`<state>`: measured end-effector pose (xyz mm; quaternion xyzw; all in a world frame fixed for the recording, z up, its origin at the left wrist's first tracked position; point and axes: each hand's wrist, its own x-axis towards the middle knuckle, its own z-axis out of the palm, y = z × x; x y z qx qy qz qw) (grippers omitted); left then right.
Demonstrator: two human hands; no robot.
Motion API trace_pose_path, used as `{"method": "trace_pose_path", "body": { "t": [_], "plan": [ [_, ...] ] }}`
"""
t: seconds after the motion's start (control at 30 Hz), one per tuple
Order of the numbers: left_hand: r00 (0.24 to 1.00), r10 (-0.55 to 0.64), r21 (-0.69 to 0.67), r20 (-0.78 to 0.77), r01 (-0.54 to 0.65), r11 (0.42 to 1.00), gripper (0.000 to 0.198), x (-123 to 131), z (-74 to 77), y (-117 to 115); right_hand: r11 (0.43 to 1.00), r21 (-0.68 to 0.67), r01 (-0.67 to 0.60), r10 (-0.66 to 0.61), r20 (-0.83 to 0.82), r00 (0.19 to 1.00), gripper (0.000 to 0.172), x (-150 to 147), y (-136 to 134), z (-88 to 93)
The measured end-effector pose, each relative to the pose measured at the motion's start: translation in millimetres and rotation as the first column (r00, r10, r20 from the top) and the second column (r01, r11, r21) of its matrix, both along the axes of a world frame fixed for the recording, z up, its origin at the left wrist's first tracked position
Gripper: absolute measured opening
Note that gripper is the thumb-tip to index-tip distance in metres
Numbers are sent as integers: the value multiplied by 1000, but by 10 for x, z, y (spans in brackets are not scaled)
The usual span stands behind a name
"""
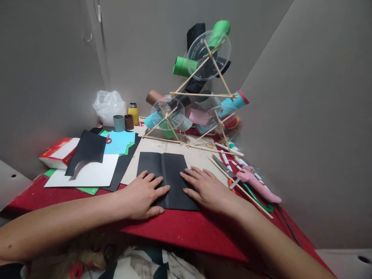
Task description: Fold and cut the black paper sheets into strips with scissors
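On creased black paper (174,170) lie both hands (145,195) (207,190); stick frames (203,94) behind.

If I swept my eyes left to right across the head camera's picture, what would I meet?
Red-and-white box, white plastic bag, left hand, creased black paper, right hand, pink glue gun.

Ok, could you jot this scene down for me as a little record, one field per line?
Left hand: on the left part of the black sheet
Right hand: on its right part
Sheet: creased near the middle, on a beige board
To the left: white sheet, red-handled scissors on blue paper
To the right: pink glue gun
Behind: wooden-stick frames, yellow bottle
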<state>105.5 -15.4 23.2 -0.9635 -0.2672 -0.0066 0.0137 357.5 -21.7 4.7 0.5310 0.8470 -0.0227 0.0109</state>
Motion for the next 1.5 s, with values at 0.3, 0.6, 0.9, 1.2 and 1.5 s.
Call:
{"method": "trace_pose_path", "body": {
  "t": [0.3,0.6,0.9,1.2,1.5],
  "plan": [
    [1000,-5,-104,-3,5,995,66,-63,-67,47,998,11,-59,60,-136,989,64,-189,303,-115],
    [1000,0,-228,18,5,974,70,-69,-113,130,993,73,-97,104,-104,989,60,-285,391,-218],
    [995,38,-420,91,4,907,64,-26,229,484,997,41,-65,70,-140,988,62,-304,396,-213],
    [995,58,-385,85,-21,923,70,486,-239,1197,995,35,-92,98,-212,972,75,-341,390,-190],
    [998,61,-353,-23,-65,933,70,653,36,1172,990,70,-124,139,-293,946,80,-365,378,-145]
  ]
}}
